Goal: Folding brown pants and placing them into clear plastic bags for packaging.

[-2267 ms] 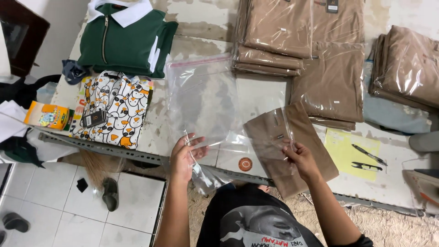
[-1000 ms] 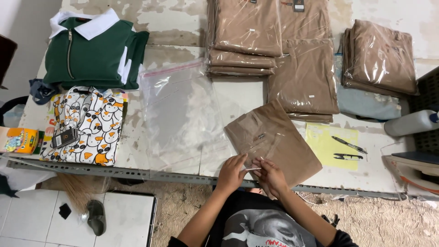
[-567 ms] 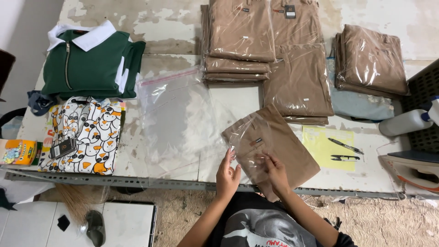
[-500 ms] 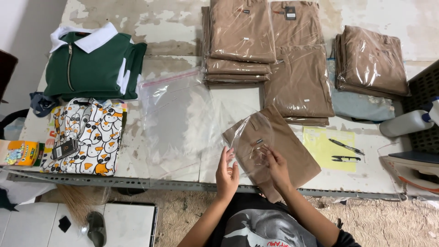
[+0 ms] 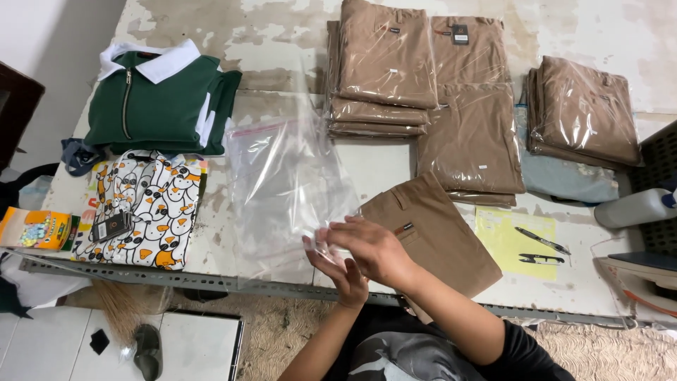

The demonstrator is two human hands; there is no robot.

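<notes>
Both hands meet at tabletop (image 5: 282, 63) front edge, left hand (image 5: 338, 267) under right hand (image 5: 370, 248), fingers pinching corner of clear plastic bag (image 5: 285, 183) lying flat, w/ folded tan trousers (image 5: 430, 236) just beside

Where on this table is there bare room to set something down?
Bare patches: the far edge behind the green shirt, and between the yellow paper and the spray bottle. The middle is crowded by the clear bag and brown trousers.
</notes>
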